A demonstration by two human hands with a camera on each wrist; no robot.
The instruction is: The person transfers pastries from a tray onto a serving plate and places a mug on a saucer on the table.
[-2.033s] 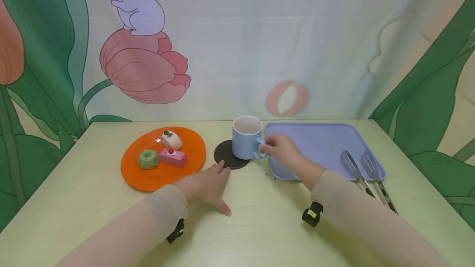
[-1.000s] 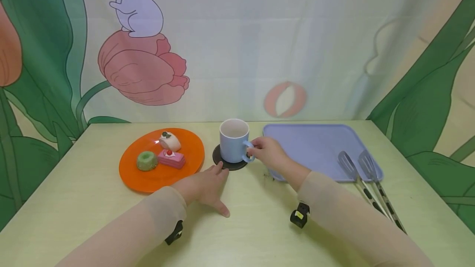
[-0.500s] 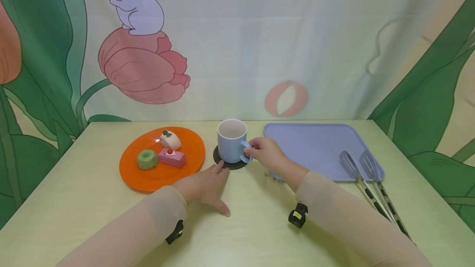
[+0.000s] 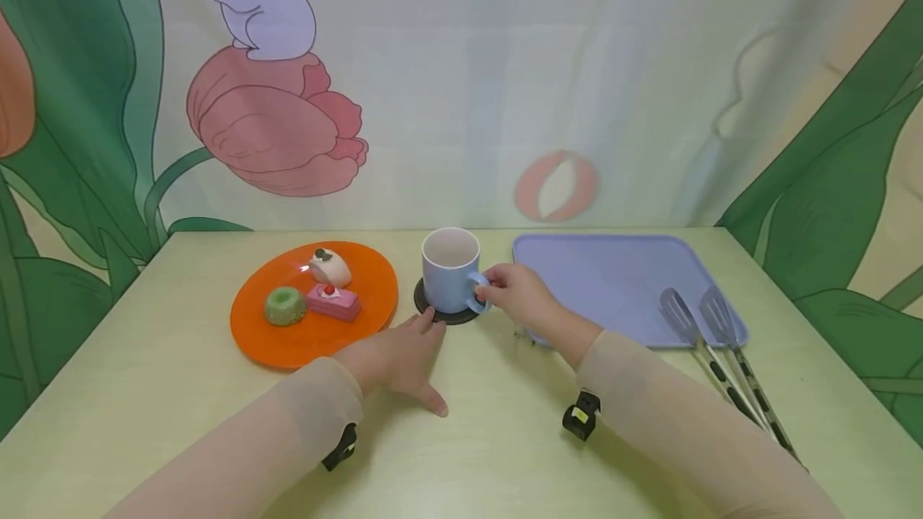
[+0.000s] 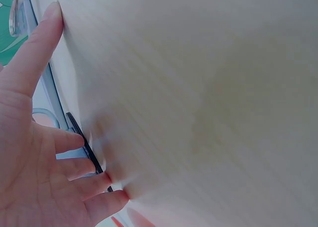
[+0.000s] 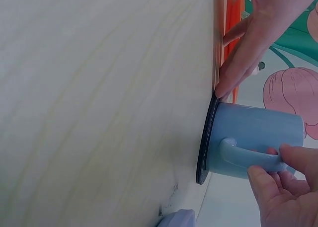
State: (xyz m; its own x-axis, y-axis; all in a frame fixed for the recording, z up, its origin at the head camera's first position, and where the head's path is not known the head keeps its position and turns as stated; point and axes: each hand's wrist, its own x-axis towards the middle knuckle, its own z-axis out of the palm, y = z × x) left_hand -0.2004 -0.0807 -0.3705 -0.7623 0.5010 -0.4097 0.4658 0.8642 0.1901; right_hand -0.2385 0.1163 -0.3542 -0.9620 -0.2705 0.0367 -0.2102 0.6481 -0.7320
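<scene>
A light blue mug (image 4: 449, 283) with a white inside stands upright on a round black coaster (image 4: 425, 304) near the middle of the table. My right hand (image 4: 530, 299) pinches the mug's handle (image 6: 248, 156) between thumb and fingers, as the right wrist view shows. Spread out on the tabletop, my left hand (image 4: 404, 360) touches the coaster's near edge with its fingertips. In the left wrist view the fingers (image 5: 74, 167) reach the dark rim of the coaster, and the thumb stretches away from them.
An orange plate (image 4: 252, 343) with a green ring cake (image 4: 284, 307), a pink cake slice (image 4: 334, 304) and a white roll (image 4: 332, 269) lies left. At right is a lavender tray (image 4: 598, 279), with two slotted spatulas (image 4: 728, 367) across its corner. A printed curtain (image 4: 433, 86) hangs behind.
The right hand has moved the mug leftward from the coaster's right side to its middle. Over the last half second the mug stays put. The left hand has held its place.
</scene>
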